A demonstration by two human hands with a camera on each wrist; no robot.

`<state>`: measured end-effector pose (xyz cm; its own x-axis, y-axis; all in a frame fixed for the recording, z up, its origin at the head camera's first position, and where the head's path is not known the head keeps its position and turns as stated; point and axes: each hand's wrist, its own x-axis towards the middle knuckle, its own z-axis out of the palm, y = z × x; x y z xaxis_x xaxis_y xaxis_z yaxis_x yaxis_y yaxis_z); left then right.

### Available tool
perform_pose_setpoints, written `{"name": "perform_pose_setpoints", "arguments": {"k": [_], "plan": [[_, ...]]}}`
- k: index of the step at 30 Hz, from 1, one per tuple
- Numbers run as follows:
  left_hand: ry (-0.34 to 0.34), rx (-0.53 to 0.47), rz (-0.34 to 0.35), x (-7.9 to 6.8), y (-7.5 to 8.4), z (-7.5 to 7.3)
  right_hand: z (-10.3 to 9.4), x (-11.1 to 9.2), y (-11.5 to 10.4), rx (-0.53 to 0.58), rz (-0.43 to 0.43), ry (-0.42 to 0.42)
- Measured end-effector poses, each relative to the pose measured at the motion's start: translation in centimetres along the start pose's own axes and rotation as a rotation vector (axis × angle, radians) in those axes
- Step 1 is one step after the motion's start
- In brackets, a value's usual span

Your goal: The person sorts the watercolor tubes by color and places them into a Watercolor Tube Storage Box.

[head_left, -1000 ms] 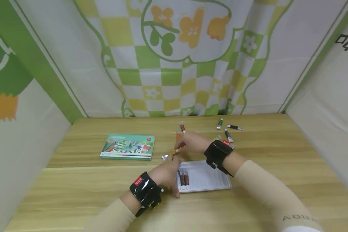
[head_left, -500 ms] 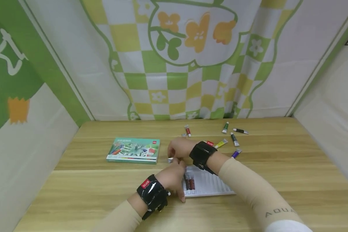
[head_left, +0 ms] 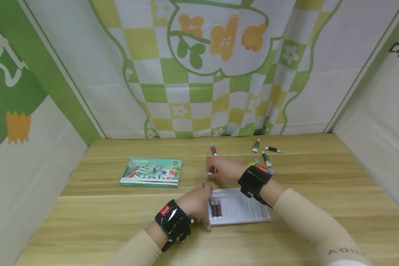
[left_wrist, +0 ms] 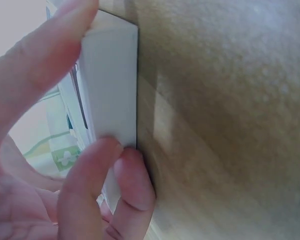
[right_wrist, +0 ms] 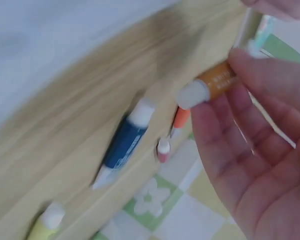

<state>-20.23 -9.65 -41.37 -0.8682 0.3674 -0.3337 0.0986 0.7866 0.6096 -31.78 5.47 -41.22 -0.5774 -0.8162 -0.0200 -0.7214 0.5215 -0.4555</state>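
Observation:
My left hand (head_left: 196,203) grips the left end of a shallow white tray (head_left: 247,212), thumb at the near edge and fingers at the far one. The left wrist view shows its fingertips against the tray's white side wall (left_wrist: 110,80). Several dark and brown-red paint tubes (head_left: 216,207) lie side by side in the tray's left part. Just beyond the tray, my right hand (head_left: 225,169) pinches an ochre paint tube (right_wrist: 218,80) between thumb and fingers, white cap sticking out. In the head view that hand mostly covers the tube.
A teal paint box (head_left: 151,172) lies left of the tray. Behind the right hand are a red tube (head_left: 213,149) and an orange tube (head_left: 208,157). Farther right lie green (head_left: 256,146), black (head_left: 274,149), dark blue (head_left: 266,159), yellow (head_left: 253,162) and purple (head_left: 270,172) tubes.
My right hand, holding the ochre tube, went left to the left hand's fingertips, then drew back right, away from them. The left hand stays at the tray's end. The head view shifted slightly.

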Motion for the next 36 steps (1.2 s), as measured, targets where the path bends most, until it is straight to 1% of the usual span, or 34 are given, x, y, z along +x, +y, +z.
{"name": "perform_pose_setpoints", "arguments": {"k": [4,7,8,10,13,15,18,22,27,31,36], "plan": [[0.001,0.023,0.004,-0.1,0.0,-0.2,-1.0,-2.7,-0.7,0.131,0.089,0.073],[0.004,0.051,0.001,-0.1,-0.1,-0.5,-0.9,-4.6,-1.0,0.271,0.127,0.092],[0.004,0.055,0.0,-0.1,-0.2,-0.5,-0.7,-5.2,-1.1,0.337,0.134,0.092],[-0.002,0.055,-0.005,-0.1,-0.3,-0.5,0.0,-6.3,-1.1,0.505,0.163,0.083],[-0.005,0.042,-0.008,-0.1,-0.4,-0.5,1.4,-7.5,-1.3,0.731,0.234,0.075],[-0.007,0.028,-0.01,-0.1,-0.5,-0.5,2.3,-8.0,-1.6,0.821,0.275,0.083],[-0.007,0.015,-0.01,-0.1,-0.4,-0.7,3.4,-8.5,-2.3,0.875,0.318,0.109],[-0.01,0.015,-0.011,0.0,-0.1,-0.9,4.3,-8.9,-3.2,0.9,0.331,0.139],[-0.016,0.05,-0.006,0.2,-0.1,-0.7,4.9,-9.3,-3.8,0.847,0.334,0.168],[-0.016,0.059,0.0,0.3,-0.1,-0.5,4.8,-9.5,-4.1,0.732,0.355,0.176],[-0.021,0.057,0.01,0.4,-0.2,-0.2,4.5,-9.6,-4.3,0.496,0.359,0.162]]}}
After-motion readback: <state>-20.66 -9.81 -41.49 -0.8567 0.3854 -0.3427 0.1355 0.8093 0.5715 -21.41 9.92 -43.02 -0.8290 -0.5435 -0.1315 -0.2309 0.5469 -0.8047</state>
